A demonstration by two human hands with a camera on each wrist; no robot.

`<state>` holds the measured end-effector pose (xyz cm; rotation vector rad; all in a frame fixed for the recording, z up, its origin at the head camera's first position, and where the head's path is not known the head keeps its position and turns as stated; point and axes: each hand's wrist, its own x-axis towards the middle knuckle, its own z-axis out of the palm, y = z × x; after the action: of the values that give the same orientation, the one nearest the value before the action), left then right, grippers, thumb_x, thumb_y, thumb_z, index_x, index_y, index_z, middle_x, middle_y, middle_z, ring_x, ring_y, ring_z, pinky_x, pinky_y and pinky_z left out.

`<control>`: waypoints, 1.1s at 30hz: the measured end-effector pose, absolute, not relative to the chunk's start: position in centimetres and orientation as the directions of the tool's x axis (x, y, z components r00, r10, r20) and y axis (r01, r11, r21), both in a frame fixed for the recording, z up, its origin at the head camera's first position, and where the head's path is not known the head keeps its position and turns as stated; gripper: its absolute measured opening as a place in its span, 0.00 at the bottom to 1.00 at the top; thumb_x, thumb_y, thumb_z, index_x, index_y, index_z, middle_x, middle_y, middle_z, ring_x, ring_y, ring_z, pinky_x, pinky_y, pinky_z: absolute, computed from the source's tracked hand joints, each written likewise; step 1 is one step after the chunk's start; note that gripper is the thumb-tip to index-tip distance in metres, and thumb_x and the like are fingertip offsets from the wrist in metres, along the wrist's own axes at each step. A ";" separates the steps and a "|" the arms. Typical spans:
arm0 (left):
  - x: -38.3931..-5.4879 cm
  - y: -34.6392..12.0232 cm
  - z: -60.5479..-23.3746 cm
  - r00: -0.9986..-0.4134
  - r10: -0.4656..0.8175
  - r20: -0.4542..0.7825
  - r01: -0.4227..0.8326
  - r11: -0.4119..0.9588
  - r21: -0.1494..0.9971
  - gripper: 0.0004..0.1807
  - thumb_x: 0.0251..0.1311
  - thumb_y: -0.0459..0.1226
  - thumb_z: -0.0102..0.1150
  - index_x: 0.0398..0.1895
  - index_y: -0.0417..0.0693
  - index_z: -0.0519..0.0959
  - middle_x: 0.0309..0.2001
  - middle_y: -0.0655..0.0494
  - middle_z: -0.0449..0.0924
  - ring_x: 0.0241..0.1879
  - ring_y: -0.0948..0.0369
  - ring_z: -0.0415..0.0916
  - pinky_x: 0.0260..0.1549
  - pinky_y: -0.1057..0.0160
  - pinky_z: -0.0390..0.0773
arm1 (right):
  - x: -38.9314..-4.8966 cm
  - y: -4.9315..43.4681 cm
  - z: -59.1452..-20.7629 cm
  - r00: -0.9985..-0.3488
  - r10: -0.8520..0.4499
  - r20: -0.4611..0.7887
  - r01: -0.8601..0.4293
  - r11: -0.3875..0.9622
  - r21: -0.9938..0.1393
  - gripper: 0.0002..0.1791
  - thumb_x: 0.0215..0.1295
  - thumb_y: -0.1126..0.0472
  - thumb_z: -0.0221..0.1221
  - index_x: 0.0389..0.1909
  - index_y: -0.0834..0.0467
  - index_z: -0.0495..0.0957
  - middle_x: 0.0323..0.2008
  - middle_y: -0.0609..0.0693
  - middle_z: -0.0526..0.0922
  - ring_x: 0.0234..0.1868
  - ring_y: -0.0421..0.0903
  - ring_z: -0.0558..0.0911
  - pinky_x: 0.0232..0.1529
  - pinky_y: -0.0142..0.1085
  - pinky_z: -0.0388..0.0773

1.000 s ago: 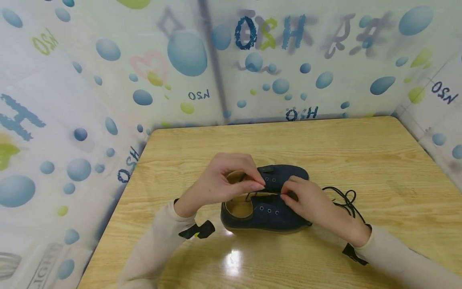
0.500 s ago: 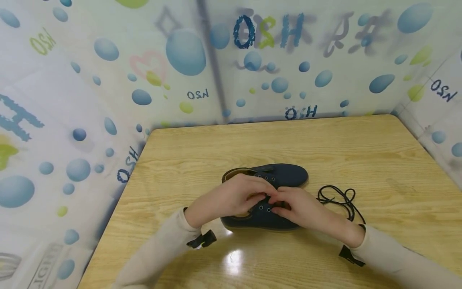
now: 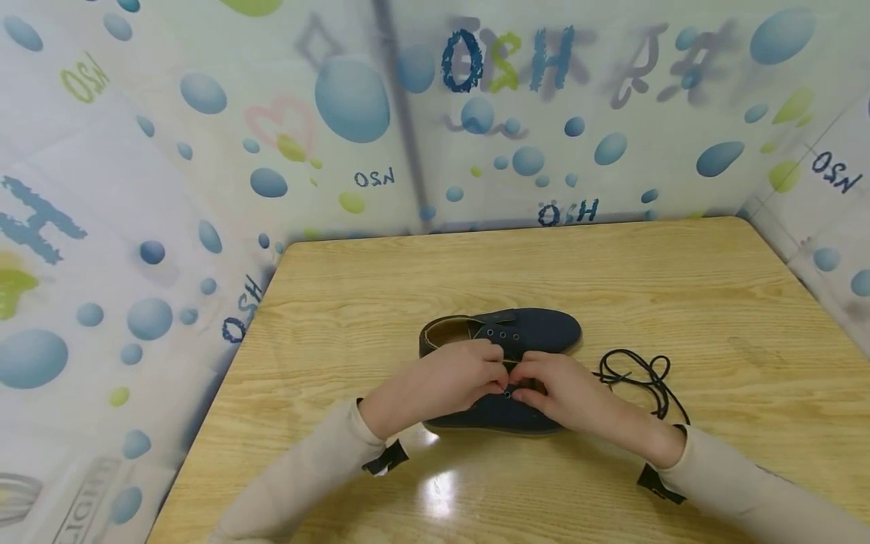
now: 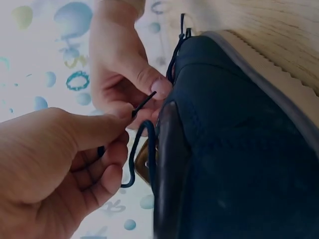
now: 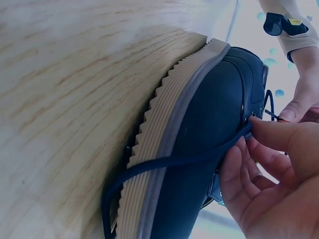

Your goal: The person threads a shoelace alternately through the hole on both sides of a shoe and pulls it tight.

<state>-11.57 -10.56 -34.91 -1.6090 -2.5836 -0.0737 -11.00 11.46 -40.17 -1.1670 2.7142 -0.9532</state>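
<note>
A dark navy lace-up shoe point(image 3: 492, 417) lies on its sole across the table, toe to the right. My left hand point(image 3: 451, 381) pinches the thin tip of a dark shoelace point(image 4: 144, 103) beside the shoe's opening; a loop of lace hangs just past it. My right hand point(image 3: 567, 387) is at the eyelets, thumb and fingers pinching the lace point(image 5: 174, 162), which runs from there over the toe and sole edge. Fingers hide most of the eyelets. The second navy shoe point(image 3: 549, 331) stands directly behind, its eyelets showing no lace.
Loose black lace point(image 3: 632, 378) lies in loops to the right of the shoes. The wooden table point(image 3: 340, 302) is bounded at the back and left by walls point(image 3: 353, 204) with a bubble print. Dark straps point(image 3: 662, 483) sit at both wrists.
My left hand came down and right from above the shoes' openings to the near shoe's eyelets, its fingers now more curled. The right hand shifted slightly left, meeting it there.
</note>
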 end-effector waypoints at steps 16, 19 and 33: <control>-10.6 -9.4 -35.6 -0.415 0.901 0.129 0.866 0.434 -0.246 0.05 0.68 0.37 0.58 0.37 0.57 0.83 0.33 0.64 0.76 0.34 0.66 0.71 0.37 0.71 0.72 | -10.8 11.3 -40.0 -0.707 -0.667 0.234 -0.671 0.529 -0.520 0.04 0.61 0.62 0.67 0.35 0.50 0.83 0.33 0.42 0.80 0.29 0.29 0.73 0.30 0.25 0.72; -10.4 -9.2 -35.5 -0.414 0.900 0.132 0.868 0.435 -0.240 0.06 0.68 0.41 0.58 0.36 0.57 0.84 0.34 0.64 0.77 0.34 0.66 0.72 0.37 0.71 0.72 | -10.8 11.3 -40.0 -0.707 -0.665 0.240 -0.675 0.535 -0.507 0.05 0.61 0.63 0.67 0.35 0.50 0.82 0.31 0.41 0.78 0.28 0.31 0.72 0.30 0.25 0.71; -10.4 -8.8 -37.0 -0.434 0.864 0.254 0.848 0.487 -0.208 0.09 0.64 0.42 0.64 0.45 0.57 0.79 0.44 0.61 0.74 0.34 0.67 0.72 0.36 0.73 0.74 | -10.7 11.4 -40.1 -0.730 -0.642 0.236 -0.659 0.568 -0.494 0.08 0.61 0.62 0.67 0.40 0.50 0.81 0.35 0.41 0.83 0.35 0.35 0.81 0.37 0.30 0.78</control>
<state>-10.43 -8.85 -37.03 -1.4412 -2.4123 0.0699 -10.69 11.35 -40.15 -1.1647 2.8075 -0.9048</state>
